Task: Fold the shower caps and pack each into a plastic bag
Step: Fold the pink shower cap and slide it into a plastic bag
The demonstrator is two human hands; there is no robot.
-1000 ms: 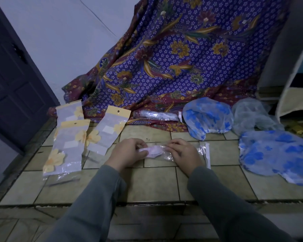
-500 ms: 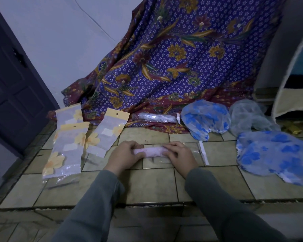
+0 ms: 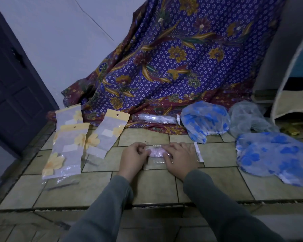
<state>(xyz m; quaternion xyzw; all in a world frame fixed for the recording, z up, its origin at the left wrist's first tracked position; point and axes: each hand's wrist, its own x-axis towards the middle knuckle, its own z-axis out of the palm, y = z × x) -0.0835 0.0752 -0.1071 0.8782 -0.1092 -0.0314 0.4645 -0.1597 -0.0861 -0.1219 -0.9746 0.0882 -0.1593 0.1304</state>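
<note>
- Cloth (image 3: 191,63) with a flower print drapes at the back, its upper part cut off by the frame edge
- Blue caps (image 3: 273,154) lie open on the right of the tiled floor (image 3: 94,187), not yet folded; a pale one behind them is hard to make out
- Yellow-topped bags (image 3: 66,145) sit left, apparently packed
- Pink cap (image 3: 156,151) has gone deeper into the clear bag (image 3: 197,152) than a second ago, so this pack looks nearly done
- Left hand (image 3: 134,155) pinches the bundle's end; right hand (image 3: 179,157) presses over it, fingers curled, hiding much of it
</note>
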